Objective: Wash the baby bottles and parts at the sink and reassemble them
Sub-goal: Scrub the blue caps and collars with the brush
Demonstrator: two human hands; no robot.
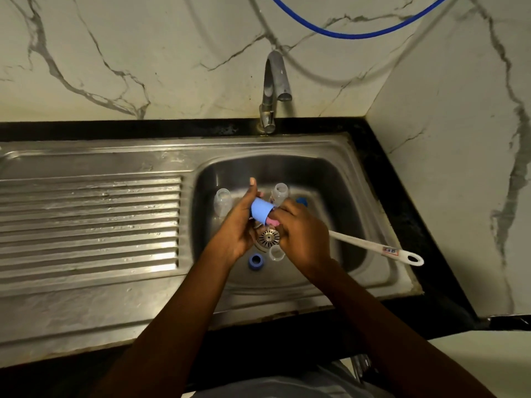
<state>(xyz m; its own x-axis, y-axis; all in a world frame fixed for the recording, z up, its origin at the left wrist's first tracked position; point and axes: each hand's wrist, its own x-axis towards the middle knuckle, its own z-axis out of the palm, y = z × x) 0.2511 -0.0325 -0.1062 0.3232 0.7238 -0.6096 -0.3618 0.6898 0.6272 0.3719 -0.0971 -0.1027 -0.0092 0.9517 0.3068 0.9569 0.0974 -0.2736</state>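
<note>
Above the sink (339, 182), the left hand (238, 228) held a blue cap (262, 211), the right hand (304, 237) a brush (370, 248) inside it.

Behind and to the right, glossy white wall panels (143, 53) veined with grey like marble, meeting at an angled corner on the right. High across them, a thin blue hose (344, 34) sagging in a loop, both ends running out at the top edge. Below the loop, a curved chrome tap (273, 81), spout turned rightward. Along the foot of the walls, a black stone counter (402, 196), grimy around the tap's base.
</note>
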